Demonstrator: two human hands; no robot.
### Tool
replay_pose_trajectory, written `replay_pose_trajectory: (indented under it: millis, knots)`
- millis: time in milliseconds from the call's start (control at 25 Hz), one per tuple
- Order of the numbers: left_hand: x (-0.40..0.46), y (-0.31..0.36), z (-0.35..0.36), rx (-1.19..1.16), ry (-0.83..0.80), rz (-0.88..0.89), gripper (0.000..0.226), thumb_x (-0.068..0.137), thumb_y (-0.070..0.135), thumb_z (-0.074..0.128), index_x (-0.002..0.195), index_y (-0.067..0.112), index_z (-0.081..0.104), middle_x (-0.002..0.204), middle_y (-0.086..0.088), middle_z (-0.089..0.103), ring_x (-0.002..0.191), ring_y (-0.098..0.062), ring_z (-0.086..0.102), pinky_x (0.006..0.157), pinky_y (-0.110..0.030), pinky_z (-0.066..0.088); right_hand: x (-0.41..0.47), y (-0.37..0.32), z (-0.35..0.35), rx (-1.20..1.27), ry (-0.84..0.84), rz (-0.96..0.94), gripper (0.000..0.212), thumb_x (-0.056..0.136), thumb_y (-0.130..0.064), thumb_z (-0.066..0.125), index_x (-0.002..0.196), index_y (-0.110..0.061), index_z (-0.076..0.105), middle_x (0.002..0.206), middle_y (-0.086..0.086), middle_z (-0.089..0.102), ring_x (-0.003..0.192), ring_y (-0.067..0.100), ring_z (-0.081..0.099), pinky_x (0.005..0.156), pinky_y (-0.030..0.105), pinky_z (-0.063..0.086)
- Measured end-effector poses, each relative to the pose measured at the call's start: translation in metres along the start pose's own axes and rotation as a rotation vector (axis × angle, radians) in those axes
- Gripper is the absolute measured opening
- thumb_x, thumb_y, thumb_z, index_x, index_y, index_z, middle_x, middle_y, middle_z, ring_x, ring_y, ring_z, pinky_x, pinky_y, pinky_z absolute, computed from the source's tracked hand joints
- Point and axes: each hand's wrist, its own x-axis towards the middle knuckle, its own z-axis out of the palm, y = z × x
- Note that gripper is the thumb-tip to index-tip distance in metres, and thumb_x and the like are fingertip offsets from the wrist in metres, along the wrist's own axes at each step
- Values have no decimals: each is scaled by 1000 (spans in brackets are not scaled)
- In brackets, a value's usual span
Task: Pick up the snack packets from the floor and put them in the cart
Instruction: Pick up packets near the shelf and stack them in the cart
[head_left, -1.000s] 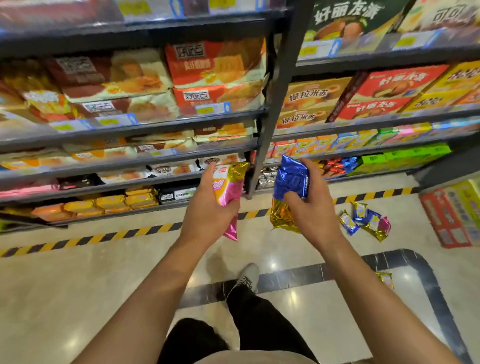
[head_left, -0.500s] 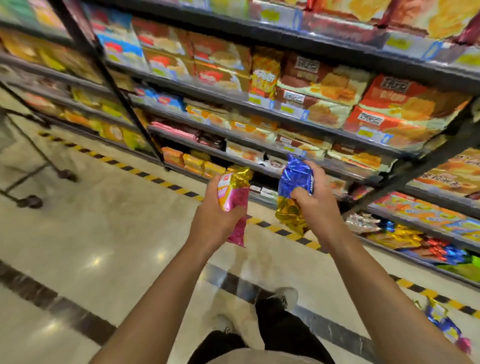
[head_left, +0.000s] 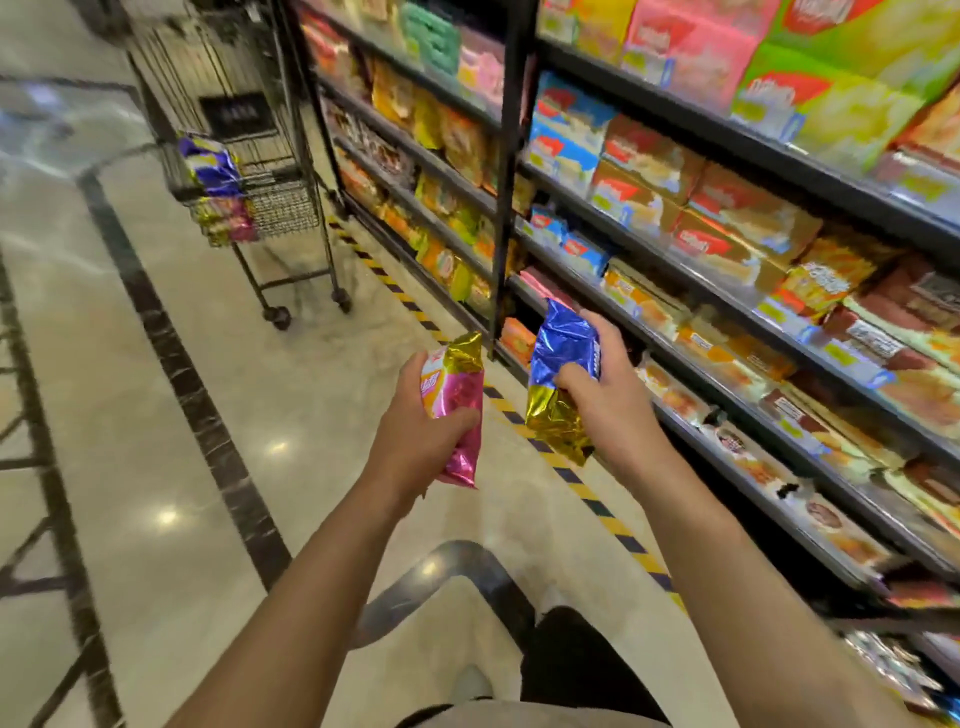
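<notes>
My left hand (head_left: 415, 426) grips a pink and gold snack packet (head_left: 457, 400) held upright at mid-frame. Beside it, my right hand (head_left: 602, 400) holds a blue and gold snack packet (head_left: 561, 358). The black wire cart (head_left: 244, 130) stands at the upper left, well ahead of both hands, with blue and pink snack packets (head_left: 215, 192) lying in its basket. Both hands are in the air above the floor, a short gap between them.
Store shelves (head_left: 727, 249) full of boxed and bagged snacks run along the right side. A yellow and black hazard stripe (head_left: 524, 421) marks the floor at their base. Glossy beige floor with dark inlay bands (head_left: 197, 395) stretches left. My legs and shoes (head_left: 556, 670) show below.
My view has swung left along the aisle; the cart has come into sight ahead and the packets on the floor have left the frame. Both hands keep their packets.
</notes>
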Motion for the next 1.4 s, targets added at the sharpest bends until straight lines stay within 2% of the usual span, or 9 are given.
replay_pose_trajectory:
  millis: [120,400,560,680,760,880,1040,1280,1400]
  knots:
    - [13,-3,-37,-54,118,-18,79,79,19,74,144,40,34,114,9,61,98,-16,64,89,-45,57,29,-28,34,2,-66,-59,60,87,-20,56,141,-39,38,106,-15,64,96,9,61,82,31,49]
    - [68,5,-100,-165,326,-65,76,81,18,75,141,40,33,113,12,57,100,-15,63,89,-42,57,119,-73,115,14,-324,-145,58,89,-17,56,142,-34,37,93,-12,64,73,0,59,66,25,46]
    - [114,17,-125,-139,435,-102,85,84,20,75,150,39,24,113,15,52,96,-6,57,89,-39,55,176,-100,150,2,-431,-166,67,83,-28,55,145,-38,32,117,-6,62,97,13,62,84,39,53]
    - [148,21,-140,-152,510,-139,85,86,18,74,151,38,23,114,11,50,91,-6,56,73,-27,54,220,-120,179,-42,-485,-176,68,88,-23,56,148,-38,29,127,-6,58,101,12,59,85,35,50]
    - [165,20,-151,-182,561,-144,83,86,18,73,150,38,24,117,10,51,92,-6,57,68,-23,51,244,-131,198,-83,-512,-203,69,85,-28,56,148,-38,29,131,-6,55,110,14,58,93,40,50]
    - [180,15,-172,-222,612,-160,82,86,18,73,150,37,25,125,6,52,100,-11,59,76,-30,56,267,-143,230,-100,-547,-221,68,81,-30,56,145,-38,32,125,-4,58,107,16,59,94,43,51]
    - [201,0,-215,-252,639,-201,84,87,18,72,151,40,23,132,1,51,109,-22,60,89,-48,58,281,-157,288,-97,-638,-245,66,82,-32,57,144,-38,34,114,1,60,92,14,59,74,28,45]
    - [240,-35,-312,-266,638,-239,85,87,19,72,152,38,20,133,4,50,108,-20,60,84,-38,58,293,-193,394,-150,-649,-197,63,78,-29,56,135,-46,37,117,-1,59,99,18,61,72,31,49]
    - [259,-53,-368,-264,624,-269,88,87,20,74,152,40,19,134,5,49,108,-20,59,73,-27,53,292,-211,443,-172,-610,-240,57,76,-26,55,126,-49,39,111,-3,61,102,23,59,82,43,54]
